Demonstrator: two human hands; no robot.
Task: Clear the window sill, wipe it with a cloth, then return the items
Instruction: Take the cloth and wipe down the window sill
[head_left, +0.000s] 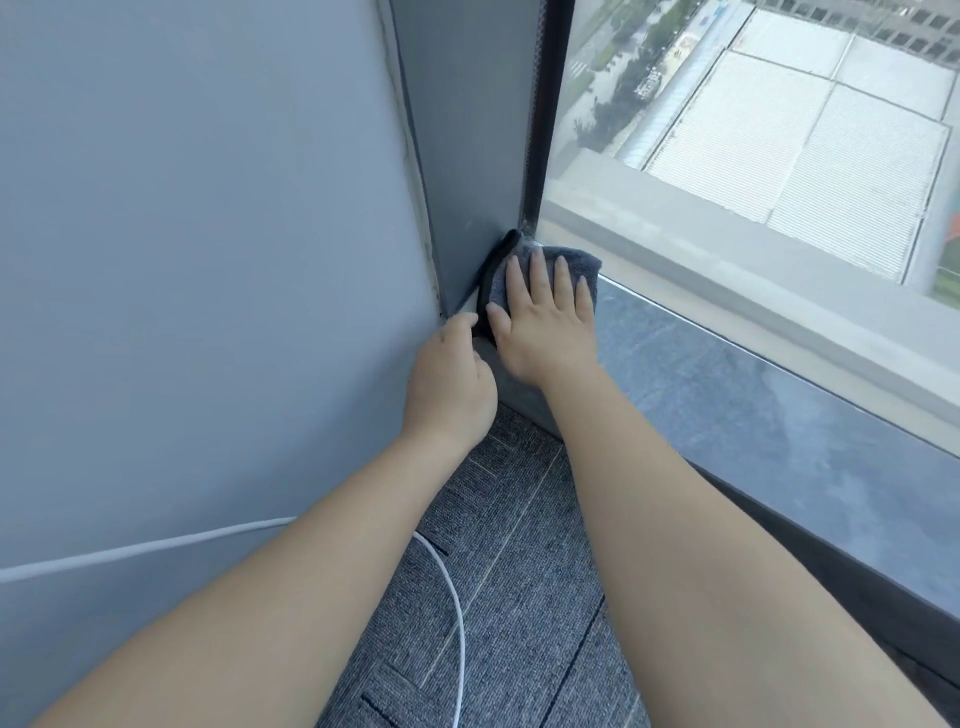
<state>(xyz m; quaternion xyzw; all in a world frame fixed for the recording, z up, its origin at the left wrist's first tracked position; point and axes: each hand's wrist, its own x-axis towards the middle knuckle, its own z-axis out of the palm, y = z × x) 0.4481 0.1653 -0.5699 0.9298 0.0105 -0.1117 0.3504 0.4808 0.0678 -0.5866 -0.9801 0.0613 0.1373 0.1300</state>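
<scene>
A grey-blue cloth lies in the far left corner of the dark stone window sill. My right hand presses flat on the cloth, fingers spread. My left hand is at the sill's left end beside the wall, its fingers pinching a black strip that curves up along the corner. No other items show on the sill.
A grey wall stands close on the left, with a window frame post in the corner. The glass rises right behind the sill. A white cable runs over the grey carpet below.
</scene>
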